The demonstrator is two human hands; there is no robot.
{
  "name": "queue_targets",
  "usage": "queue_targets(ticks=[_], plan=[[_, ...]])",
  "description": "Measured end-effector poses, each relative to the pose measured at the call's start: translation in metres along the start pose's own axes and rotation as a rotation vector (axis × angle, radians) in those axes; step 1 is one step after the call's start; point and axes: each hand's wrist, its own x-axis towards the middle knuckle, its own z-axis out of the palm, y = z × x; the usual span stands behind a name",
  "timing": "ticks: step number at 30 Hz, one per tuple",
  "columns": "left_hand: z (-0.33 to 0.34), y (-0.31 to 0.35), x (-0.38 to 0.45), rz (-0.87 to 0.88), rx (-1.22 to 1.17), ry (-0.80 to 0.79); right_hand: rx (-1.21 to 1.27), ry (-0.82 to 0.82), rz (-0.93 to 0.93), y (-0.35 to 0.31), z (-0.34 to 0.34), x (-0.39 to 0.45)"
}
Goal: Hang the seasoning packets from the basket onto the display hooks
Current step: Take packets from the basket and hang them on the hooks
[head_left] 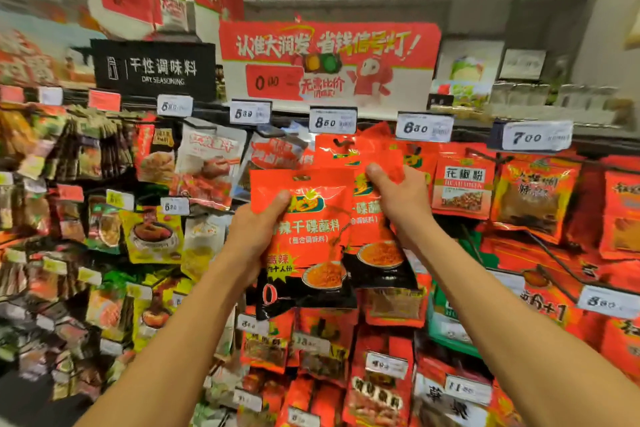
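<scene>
Ahead, a wall of hanging goods: display hooks (497,159) crowded with pouches in rows, price tags (332,121) clipped along the rail, a red promotional sign (329,59) overhead and a black "DRY SEASONING" board (154,68) to its left. No basket in view.

Centre frame, two red seasoning packets held up against the display. Front packet (308,239) gripped by the left hand (258,236), thumb pressed across its face near the upper left, fingers hidden behind. Second packet (372,232) just beside and partly behind it, pinched by the right hand (401,201), thumb on the front near the top, raised toward the red packets already hanging (341,147) under the middle tag.

Both packets upright, long axis running top to bottom, printed faces toward the camera, hang-hole end uppermost. Front packet's hole (302,178) visible near its top edge; second packet's hole hidden among the hanging ones, so whether threaded or not, impossible to say.

Risks, judged from here: missing the hook tip, since the hanging packets hide it and the hole is small; knocking neighbouring pouches loose in so tight a row; tearing the hole if dragged sideways; letting the overlapping packets slide against each other and slip from the thumbs.
</scene>
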Motion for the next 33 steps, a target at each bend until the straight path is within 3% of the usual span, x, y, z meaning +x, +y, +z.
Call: queue_targets(ticks=[9, 22, 28, 31, 33], plan=[[-0.025, 0.009, 0.059, 0.037, 0.01, -0.102, 0.134, 0.173, 0.198, 0.012, 0.064, 0.066], [-0.01, -0.003, 0.101, 0.009, -0.008, -0.212, 0.026, 0.425, 0.321, 0.045, 0.077, 0.12], [0.019, -0.002, 0.111, 0.027, -0.027, -0.25, -0.214, 0.37, 0.253, 0.047, 0.065, 0.121], [0.036, 0.002, 0.12, 0.031, -0.034, -0.216, -0.116, 0.478, 0.13, 0.048, 0.049, 0.096], [0.047, 0.005, 0.126, 0.022, -0.013, -0.199, 0.095, 0.456, 0.062, 0.049, 0.039, 0.078]])
